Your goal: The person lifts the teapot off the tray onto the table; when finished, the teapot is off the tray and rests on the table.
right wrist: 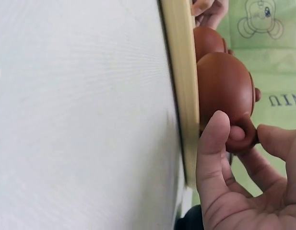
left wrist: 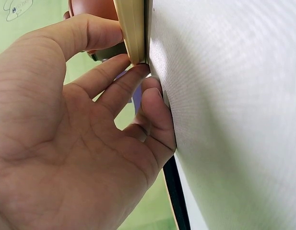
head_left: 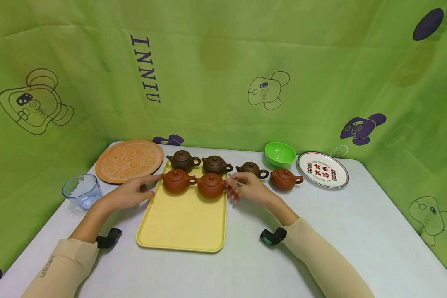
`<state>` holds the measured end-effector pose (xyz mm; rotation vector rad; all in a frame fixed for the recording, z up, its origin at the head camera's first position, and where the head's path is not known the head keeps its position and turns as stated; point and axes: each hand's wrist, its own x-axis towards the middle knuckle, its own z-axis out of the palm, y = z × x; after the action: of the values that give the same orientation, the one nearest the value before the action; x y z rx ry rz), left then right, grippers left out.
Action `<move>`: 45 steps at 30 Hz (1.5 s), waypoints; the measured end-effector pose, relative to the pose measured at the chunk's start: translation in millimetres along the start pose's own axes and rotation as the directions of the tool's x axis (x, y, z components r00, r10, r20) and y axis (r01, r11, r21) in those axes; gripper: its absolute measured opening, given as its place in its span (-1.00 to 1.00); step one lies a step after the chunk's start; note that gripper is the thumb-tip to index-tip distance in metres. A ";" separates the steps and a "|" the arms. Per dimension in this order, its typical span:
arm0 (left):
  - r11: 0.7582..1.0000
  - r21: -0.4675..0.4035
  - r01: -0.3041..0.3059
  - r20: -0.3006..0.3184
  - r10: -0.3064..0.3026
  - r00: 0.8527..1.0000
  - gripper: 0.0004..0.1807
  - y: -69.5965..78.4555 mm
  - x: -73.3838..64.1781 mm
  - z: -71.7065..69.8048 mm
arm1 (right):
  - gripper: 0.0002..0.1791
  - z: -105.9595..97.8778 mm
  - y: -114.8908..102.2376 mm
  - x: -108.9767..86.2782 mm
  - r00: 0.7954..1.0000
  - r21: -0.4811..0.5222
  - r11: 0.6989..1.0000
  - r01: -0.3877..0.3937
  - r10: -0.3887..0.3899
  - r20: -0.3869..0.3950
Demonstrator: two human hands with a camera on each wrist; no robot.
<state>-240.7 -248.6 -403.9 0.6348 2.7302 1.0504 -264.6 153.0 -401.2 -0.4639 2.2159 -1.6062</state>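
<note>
A yellow tray lies on the table. Two reddish-brown teapots, a left one and a right one, stand side by side on it, with two dark brown teapots, a left one and a right one, at its far end. My right hand pinches the handle of the right reddish-brown teapot, a fingertip showing through the loop. With thumb and fingertips, my left hand touches the tray's left edge, near the left reddish-brown teapot's spout; its other fingers rest by the table surface.
Right of the tray stand another dark brown teapot and another reddish-brown one. Behind them are a green bowl and a white printed plate. At the left lie an orange round mat and a clear blue glass bowl.
</note>
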 end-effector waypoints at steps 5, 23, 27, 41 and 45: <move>1.000 0.003 0.005 0.000 -0.005 1.000 -0.31 -0.6 -0.3 1.0 | -0.70 -6.6 -2.0 -8.7 1.000 0.003 1.000 0.023 -0.023 -0.003; 0.999 0.007 0.045 0.004 -0.045 0.999 -0.30 -3.2 -1.2 0.3 | -0.65 -43.6 14.2 -54.1 0.999 -0.041 0.999 0.008 -0.010 -0.047; 0.998 0.001 0.059 0.004 -0.059 0.998 -0.29 -2.6 -0.5 0.1 | -0.65 -51.8 22.4 -61.7 0.998 -0.035 0.999 -0.009 0.007 -0.061; 0.999 0.004 0.040 0.002 -0.040 0.999 -0.30 -1.3 0.8 -0.3 | -0.61 -75.0 38.2 -75.0 0.998 -0.016 0.999 -0.032 0.031 -0.062; 0.999 0.000 0.047 0.004 -0.047 0.999 -0.29 -1.3 0.5 -0.3 | -0.60 -77.1 40.6 -76.8 0.998 -0.011 0.999 -0.038 0.037 -0.058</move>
<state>-241.7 -249.4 -404.5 0.5688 2.7276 1.0382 -235.5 265.1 -410.2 -0.3818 2.2636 -1.6076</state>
